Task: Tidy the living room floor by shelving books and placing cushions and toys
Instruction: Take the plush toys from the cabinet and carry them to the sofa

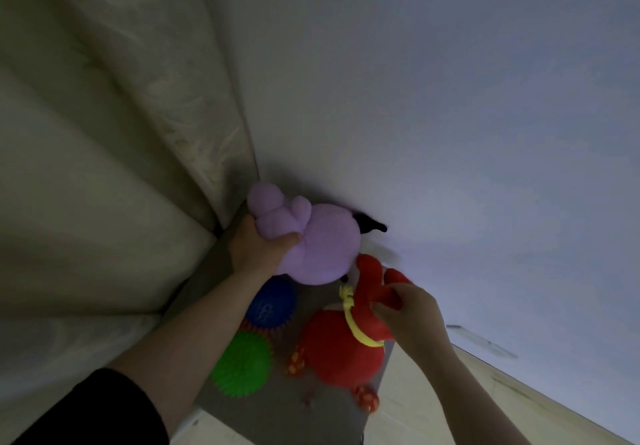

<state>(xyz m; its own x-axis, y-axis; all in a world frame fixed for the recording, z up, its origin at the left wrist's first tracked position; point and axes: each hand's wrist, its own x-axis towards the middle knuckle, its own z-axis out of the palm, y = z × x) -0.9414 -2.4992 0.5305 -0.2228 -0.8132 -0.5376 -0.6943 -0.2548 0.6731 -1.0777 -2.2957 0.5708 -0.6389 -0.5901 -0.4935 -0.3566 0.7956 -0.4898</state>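
The left hand [258,247] is closed around a limb of a soft purple plush toy [311,240], pressing it into the corner where a pale curtain [104,133] meets the white wall [450,98]. The right hand [408,309] pinches the upper part of a red plush toy with a yellow cord [343,340], which sits just below and right of the purple one. Both toys are over a grey surface [311,420] whose kind I cannot tell; a blue spiky rubber ball [273,302] and a green spiky rubber ball [242,363] lie on it, touching each other, beside the left forearm.

The risk, as I judge it, is crowding: the purple toy looks propped rather than seated, so letting go could let it slump onto the balls and roll them off the edge. The red toy, held only by a pinch, could tip forward likewise.
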